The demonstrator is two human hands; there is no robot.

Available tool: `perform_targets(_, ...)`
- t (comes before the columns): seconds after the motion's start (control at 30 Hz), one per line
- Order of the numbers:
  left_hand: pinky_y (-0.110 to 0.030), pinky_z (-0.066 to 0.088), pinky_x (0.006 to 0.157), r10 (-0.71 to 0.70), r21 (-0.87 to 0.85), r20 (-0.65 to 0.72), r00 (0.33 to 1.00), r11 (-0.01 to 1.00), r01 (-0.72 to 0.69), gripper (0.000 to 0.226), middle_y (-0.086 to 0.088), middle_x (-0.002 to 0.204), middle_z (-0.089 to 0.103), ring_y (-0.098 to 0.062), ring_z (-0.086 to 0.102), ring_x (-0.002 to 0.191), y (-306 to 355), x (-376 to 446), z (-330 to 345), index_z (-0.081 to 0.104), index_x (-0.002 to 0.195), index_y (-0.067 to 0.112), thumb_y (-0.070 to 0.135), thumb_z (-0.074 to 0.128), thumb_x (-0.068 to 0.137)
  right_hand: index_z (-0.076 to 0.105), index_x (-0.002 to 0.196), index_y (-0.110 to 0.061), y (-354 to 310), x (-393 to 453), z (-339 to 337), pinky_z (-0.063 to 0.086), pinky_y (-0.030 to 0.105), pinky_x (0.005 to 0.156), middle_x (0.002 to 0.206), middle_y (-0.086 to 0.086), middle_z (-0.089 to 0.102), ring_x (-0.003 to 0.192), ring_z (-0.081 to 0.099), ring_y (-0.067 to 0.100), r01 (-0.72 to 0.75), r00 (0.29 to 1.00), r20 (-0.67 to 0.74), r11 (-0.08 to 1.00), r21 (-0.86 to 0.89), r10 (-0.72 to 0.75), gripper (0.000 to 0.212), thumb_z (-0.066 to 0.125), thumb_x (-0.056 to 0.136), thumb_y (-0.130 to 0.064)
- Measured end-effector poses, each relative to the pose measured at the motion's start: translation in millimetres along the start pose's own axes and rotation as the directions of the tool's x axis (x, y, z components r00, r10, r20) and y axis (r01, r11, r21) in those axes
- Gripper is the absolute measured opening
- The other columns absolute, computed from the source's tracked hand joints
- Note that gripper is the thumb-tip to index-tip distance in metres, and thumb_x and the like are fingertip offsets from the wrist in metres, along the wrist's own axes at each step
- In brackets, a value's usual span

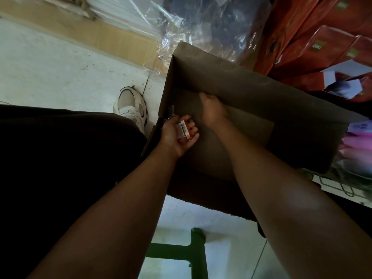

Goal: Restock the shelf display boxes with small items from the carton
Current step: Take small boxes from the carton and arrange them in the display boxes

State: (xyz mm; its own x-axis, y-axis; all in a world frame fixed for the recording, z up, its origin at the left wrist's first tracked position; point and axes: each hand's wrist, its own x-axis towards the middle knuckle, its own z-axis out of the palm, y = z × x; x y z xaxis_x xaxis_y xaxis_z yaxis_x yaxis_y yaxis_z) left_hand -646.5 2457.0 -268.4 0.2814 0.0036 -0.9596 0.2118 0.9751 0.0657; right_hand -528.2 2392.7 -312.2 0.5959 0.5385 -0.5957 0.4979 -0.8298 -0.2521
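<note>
A large brown carton (251,85) stands open in front of me, its inside dark. My left hand (175,135) is just inside the carton's near left corner, palm up, its fingers curled round a few small orange and white packets (184,129). My right hand (211,109) reaches deeper into the carton, back of the hand toward me, fingertips down at the bottom and hidden from view. Whether it holds anything cannot be seen. Red display boxes (322,47) are stacked at the upper right.
A white shoe (131,106) stands on the pale floor left of the carton. Crumpled clear plastic wrap (191,23) and flat cardboard (100,35) lie beyond. Pink packets (356,141) sit on a wire shelf at right. A green metal frame (197,252) is below.
</note>
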Motion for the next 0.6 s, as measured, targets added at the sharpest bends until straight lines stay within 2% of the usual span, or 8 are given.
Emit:
perform_targets(0.1,-0.036,0.044,0.087,-0.001,0.016,0.007,1.0,1.0,0.001,0.04,-0.009,0.104,0.064,-0.021,0.061,0.093,-2.0,-0.4,-1.6,0.065,0.11,0.017,0.043,0.036,0.101,0.064,0.097,-0.016,2.4,-11.6,-6.3,0.045,0.03,0.075,0.093,0.007,0.068,0.089,0.063,0.022,0.023,0.983,-0.183,0.972,0.235,0.021,0.007,0.059,0.093,-0.02)
perform_targets(0.13,-0.036,0.044,0.088,-0.004,0.036,0.01,1.0,0.999,0.004,0.044,-0.009,0.11,0.063,-0.021,0.06,0.095,-3.5,-2.4,-2.5,0.063,0.12,0.017,0.045,0.035,0.1,0.062,0.084,-0.017,0.1,-19.7,-13.7,0.042,0.028,0.068,0.077,0.001,0.064,0.073,0.06,0.016,0.016,0.987,-0.155,0.923,0.384,0.048,0.014,0.059,0.094,-0.026)
perform_targets(0.2,-0.038,0.047,0.086,-0.017,0.068,0.028,0.999,0.998,0.015,0.049,-0.01,0.117,0.062,-0.023,0.06,0.1,-8.2,-5.5,-2.7,0.059,0.13,0.018,0.049,0.036,0.098,0.06,0.076,-0.018,-4.4,-39.4,-33.3,0.038,0.026,0.057,0.058,-0.005,0.054,0.052,0.048,0.008,-0.056,0.996,0.092,0.769,0.637,-0.003,0.027,0.054,0.098,-0.032)
perform_targets(0.27,-0.039,0.051,0.086,-0.022,0.075,0.06,0.998,0.997,0.018,0.046,-0.009,0.112,0.066,-0.024,0.062,0.101,-12.4,-9.9,-0.1,0.063,0.119,0.019,0.053,0.044,0.094,0.064,0.088,-0.018,-8.7,-60.2,-51.6,0.036,0.022,0.045,0.058,-0.002,0.052,0.044,0.043,0.01,-0.16,0.881,0.436,0.752,0.639,-0.184,0.029,0.048,0.1,-0.038)
perform_targets(0.33,-0.037,0.054,0.081,-0.03,0.073,0.069,0.997,0.997,0.025,0.04,-0.008,0.095,0.069,-0.023,0.065,0.09,-14.2,-13.0,1.3,0.066,0.103,0.019,0.054,0.051,0.09,0.067,0.105,-0.019,-5.8,-70.7,-56.0,0.038,0.021,0.044,0.067,0.004,0.053,0.047,0.045,0.012,-0.199,0.764,0.582,0.756,0.623,-0.278,0.025,0.05,0.1,-0.037)
perform_targets(0.5,-0.018,0.04,0.053,-0.041,0.104,0.023,0.999,0.994,0.038,0.021,0.0,0.073,0.057,-0.011,0.052,0.062,-10.7,-11.5,-6.7,0.061,0.08,0.018,0.035,0.058,0.091,0.065,0.108,-0.02,2.2,-61.5,-36.0,0.033,0.022,0.041,0.065,0.004,0.048,0.045,0.043,0.011,-0.164,0.942,0.297,0.555,0.816,-0.158,0.018,0.049,0.101,-0.016)
perform_targets(0.57,-0.017,0.037,0.053,-0.005,0.067,-0.057,0.998,0.998,0.009,0.017,0.001,0.072,0.052,-0.009,0.047,0.06,-12.1,-8.0,-5.5,0.06,0.083,0.017,0.027,0.054,0.095,0.063,0.109,-0.021,-1.5,-50.9,-15.2,0.04,0.025,0.049,0.07,0.004,0.055,0.049,0.052,0.007,-0.096,0.986,0.162,0.648,0.756,-0.043,0.019,0.055,0.096,-0.011)
perform_targets(0.6,-0.015,0.041,0.054,0.02,0.076,-0.139,0.99,0.997,-0.009,0.015,0.0,0.077,0.055,-0.01,0.052,0.064,-12.9,-3.8,-5.8,0.062,0.093,0.016,0.026,0.051,0.098,0.061,0.118,-0.021,-1.1,-45.3,-3.1,0.046,0.028,0.061,0.085,0.009,0.061,0.067,0.062,0.006,-0.045,0.997,0.071,0.78,0.624,0.001,0.027,0.059,0.093,-0.012)
